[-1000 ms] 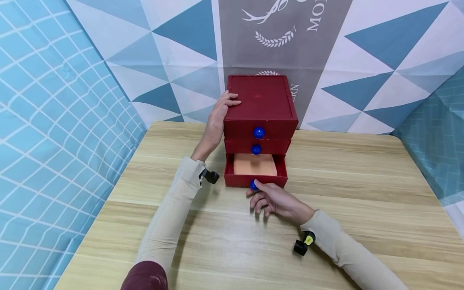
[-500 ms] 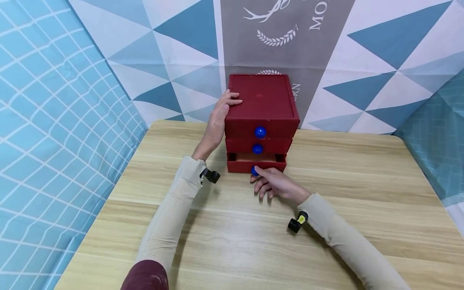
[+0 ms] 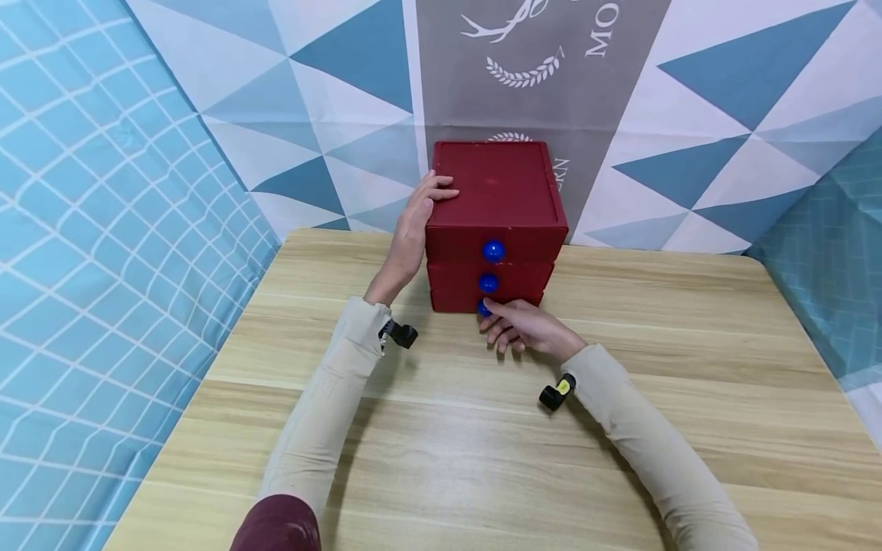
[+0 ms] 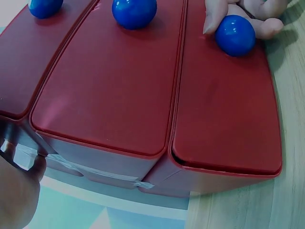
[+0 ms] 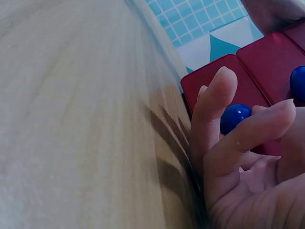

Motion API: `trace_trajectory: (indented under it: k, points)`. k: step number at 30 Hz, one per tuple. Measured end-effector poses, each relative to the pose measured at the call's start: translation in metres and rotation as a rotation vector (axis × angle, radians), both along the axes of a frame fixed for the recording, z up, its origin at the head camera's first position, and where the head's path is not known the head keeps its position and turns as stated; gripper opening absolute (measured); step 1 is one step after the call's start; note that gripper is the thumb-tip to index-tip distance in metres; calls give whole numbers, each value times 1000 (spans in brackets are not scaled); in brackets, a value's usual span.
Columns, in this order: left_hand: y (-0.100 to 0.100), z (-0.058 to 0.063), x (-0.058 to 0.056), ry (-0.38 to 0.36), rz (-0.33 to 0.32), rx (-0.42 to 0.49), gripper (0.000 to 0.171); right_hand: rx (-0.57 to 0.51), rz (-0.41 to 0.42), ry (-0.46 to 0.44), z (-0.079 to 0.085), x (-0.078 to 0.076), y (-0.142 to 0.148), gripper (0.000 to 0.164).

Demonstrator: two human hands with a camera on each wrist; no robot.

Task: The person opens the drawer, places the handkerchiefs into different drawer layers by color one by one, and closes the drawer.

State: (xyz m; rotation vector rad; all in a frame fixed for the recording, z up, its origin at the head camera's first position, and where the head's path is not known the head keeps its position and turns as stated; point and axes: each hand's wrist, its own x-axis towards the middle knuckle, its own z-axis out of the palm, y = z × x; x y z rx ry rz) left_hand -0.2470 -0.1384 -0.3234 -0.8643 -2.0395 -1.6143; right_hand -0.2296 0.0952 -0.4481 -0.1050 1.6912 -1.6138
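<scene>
A dark red three-drawer box (image 3: 499, 184) stands at the back of the table, each drawer front bearing a round blue knob. My left hand (image 3: 413, 222) rests on its upper left edge, fingers lying over the top. The bottom drawer (image 4: 224, 109) sits pushed in, nearly flush with the others; a thin dark gap shows at its corner in the left wrist view. With thumb and index finger my right hand (image 3: 529, 325) pinches the lowest blue knob (image 4: 235, 36). Its other fingers are loosely bent, close over the tabletop in the right wrist view. The drawer's inside is hidden.
The wooden table (image 3: 441, 459) extends around the box on the left, right and front. Behind it hangs a patterned cloth (image 3: 358, 84) of blue triangles with a grey panel. A blue gridded cloth (image 3: 103, 229) borders the left side.
My right hand has moved away from me, pushing the bottom drawer from well out to in. The pale orange thing inside went out of sight. The left hand has stayed put.
</scene>
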Motion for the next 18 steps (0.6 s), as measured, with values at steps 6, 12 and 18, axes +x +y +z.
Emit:
trace_trajectory:
  k: [6, 12, 18]
  points:
    - [0, 1, -1, -38, 1, -7, 43, 9, -38, 69, -3, 6, -4, 63]
    - [-24, -18, 0, -106, 56, -97, 47, 273, -74, 378, 8, 29, -3, 70]
    - [-71, -34, 20, 31, 197, -517, 56, 551, -152, 823, 29, 52, 40, 49]
